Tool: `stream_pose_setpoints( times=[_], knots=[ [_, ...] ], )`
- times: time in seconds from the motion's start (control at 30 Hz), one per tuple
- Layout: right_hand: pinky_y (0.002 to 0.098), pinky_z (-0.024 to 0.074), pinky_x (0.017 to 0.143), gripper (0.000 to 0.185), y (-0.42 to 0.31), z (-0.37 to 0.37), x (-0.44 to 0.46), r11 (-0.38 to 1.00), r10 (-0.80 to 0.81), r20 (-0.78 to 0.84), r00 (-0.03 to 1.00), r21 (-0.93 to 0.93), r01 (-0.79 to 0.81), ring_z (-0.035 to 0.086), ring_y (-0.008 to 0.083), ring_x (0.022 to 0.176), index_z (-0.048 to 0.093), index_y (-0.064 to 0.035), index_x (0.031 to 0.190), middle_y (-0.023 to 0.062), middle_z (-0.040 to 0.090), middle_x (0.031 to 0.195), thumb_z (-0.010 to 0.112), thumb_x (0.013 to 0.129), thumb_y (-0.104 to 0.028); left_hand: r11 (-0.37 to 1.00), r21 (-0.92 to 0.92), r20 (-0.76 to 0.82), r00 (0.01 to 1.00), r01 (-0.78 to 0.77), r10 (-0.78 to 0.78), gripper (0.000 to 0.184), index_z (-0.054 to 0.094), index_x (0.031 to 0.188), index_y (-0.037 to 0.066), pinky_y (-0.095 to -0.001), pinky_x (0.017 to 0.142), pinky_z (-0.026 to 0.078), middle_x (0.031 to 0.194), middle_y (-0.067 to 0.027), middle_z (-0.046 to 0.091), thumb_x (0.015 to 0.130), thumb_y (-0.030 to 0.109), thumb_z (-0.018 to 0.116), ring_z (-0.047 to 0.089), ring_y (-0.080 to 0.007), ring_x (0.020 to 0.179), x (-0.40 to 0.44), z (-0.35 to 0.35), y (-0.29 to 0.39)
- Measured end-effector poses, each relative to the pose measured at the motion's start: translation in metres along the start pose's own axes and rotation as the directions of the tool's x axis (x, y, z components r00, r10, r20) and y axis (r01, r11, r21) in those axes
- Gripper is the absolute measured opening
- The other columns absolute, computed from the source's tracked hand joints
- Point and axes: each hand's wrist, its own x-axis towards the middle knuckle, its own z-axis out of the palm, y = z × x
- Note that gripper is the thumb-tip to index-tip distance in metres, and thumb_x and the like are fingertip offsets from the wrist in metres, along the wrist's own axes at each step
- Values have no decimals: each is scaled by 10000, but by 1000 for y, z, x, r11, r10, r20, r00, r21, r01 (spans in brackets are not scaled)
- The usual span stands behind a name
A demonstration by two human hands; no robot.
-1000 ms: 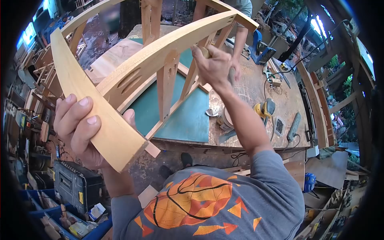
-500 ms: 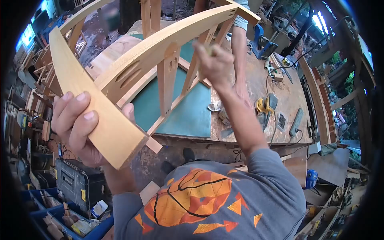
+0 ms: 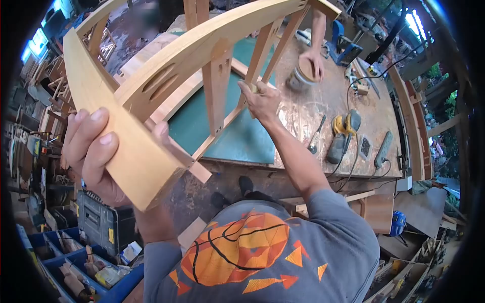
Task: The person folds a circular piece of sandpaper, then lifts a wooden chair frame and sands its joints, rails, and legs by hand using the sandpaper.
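Note:
In the head view, a chair-like wooden frame point(image 3: 202, 45) with a long curved rail and upright slats stands tilted over the bench. My left hand point(image 3: 96, 156) is wrapped round its broad, pale end piece point(image 3: 126, 146), fingers on the near face and thumb on the other side. My right hand point(image 3: 263, 103) is closed, pinching a small yellowish piece point(image 3: 253, 89) against the lower part of a slat point(image 3: 261, 55). The fingers hide most of that piece, so its kind does not show.
Another person's hand point(image 3: 314, 63) rests on a round lidded tub point(image 3: 302, 76) on the bench. A green board point(image 3: 242, 146) lies beneath the frame. A yellow sander point(image 3: 346, 123), cords and a power strip point(image 3: 384, 151) lie to the right. A blue divided bin point(image 3: 91, 267) stands lower left.
My right hand has come down along the slats. The other person's hand has moved the tub away from the bench's near edge. My left hand keeps its hold on the frame.

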Motion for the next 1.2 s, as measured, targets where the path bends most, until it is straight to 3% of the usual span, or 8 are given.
stream_pose_setpoints(
  times=[0.23, 0.3, 0.43, 0.57, 0.63, 0.8, 0.9, 1.2],
  knots=[
    [434, 529, 573, 497, 29, 16, -25, 983, -7, 245, 969, -176, 52, 681, 323, 578, 752, -85, 736, 153, 659, 602, 738, 873, -563, 999, 38, 54, 999, -5, 3, 579, 454, 1237, 107, -513, 1124, 487, 1230, -115, 583, 844, 246, 855, 605, -305, 1183, -6, -5, -2],
    [438, 510, 533, 410, -6, -2, -4, 990, -21, -101, 995, 139, 35, 660, 355, 549, 735, -106, 709, 146, 651, 597, 769, 853, -489, 1000, 17, -16, 1000, -14, 14, 560, 453, 1231, 111, -511, 1126, 486, 1228, -116, 582, 855, 254, 843, 601, -298, 1183, -6, 1, -5],
    [438, 494, 520, 374, 12, 16, -19, 1000, 5, 115, 993, -27, -2, 645, 348, 526, 708, -93, 685, 134, 640, 581, 787, 852, -419, 999, 37, 13, 999, -38, 38, 543, 441, 1227, 123, -512, 1128, 483, 1239, -112, 565, 871, 262, 827, 589, -298, 1201, -2, 2, -6],
    [437, 491, 515, 330, -13, -8, 7, 969, -92, -109, 990, 217, 114, 640, 338, 519, 711, -95, 696, 128, 641, 582, 807, 841, -376, 999, 50, 46, 999, -17, 15, 553, 427, 1234, 131, -514, 1127, 485, 1245, -103, 554, 869, 260, 823, 580, -299, 1217, -4, -1, -1],
    [422, 479, 493, 331, 18, 16, -12, 946, -318, -119, 941, -111, 305, 615, 311, 475, 678, -102, 661, 113, 620, 551, 823, 825, -350, 998, 45, 105, 993, 45, -49, 563, 380, 1234, 174, -513, 1179, 415, 1281, -74, 485, 875, 216, 812, 488, -315, 1297, -2, -2, 6],
    [385, 444, 456, 401, 21, 18, -16, 958, -266, 3, 964, -110, 264, 579, 276, 430, 603, -119, 593, 92, 598, 529, 811, 842, -354, 998, 41, 154, 986, 51, -56, 571, 362, 1247, 188, -508, 1205, 382, 1299, -61, 454, 881, 175, 800, 439, -307, 1340, -1, -9, 3],
    [387, 447, 455, 357, -4, -3, 5, 948, -298, -198, 934, 52, 314, 586, 280, 436, 649, -122, 636, 88, 615, 547, 800, 853, -362, 996, 68, 147, 987, 51, -60, 576, 360, 1257, 187, -507, 1205, 383, 1303, -61, 453, 885, 179, 799, 436, -301, 1344, -4, -2, 4],
    [394, 457, 477, 454, -5, -15, 22, 915, -400, -234, 886, -156, 372, 569, 256, 433, 692, -133, 632, 80, 612, 527, 807, 831, -525, 997, 72, 91, 996, 13, -20, 559, 361, 1281, 170, -501, 1191, 404, 1279, -83, 489, 915, 205, 781, 494, -310, 1298, -5, 4, 2]
  ],
)
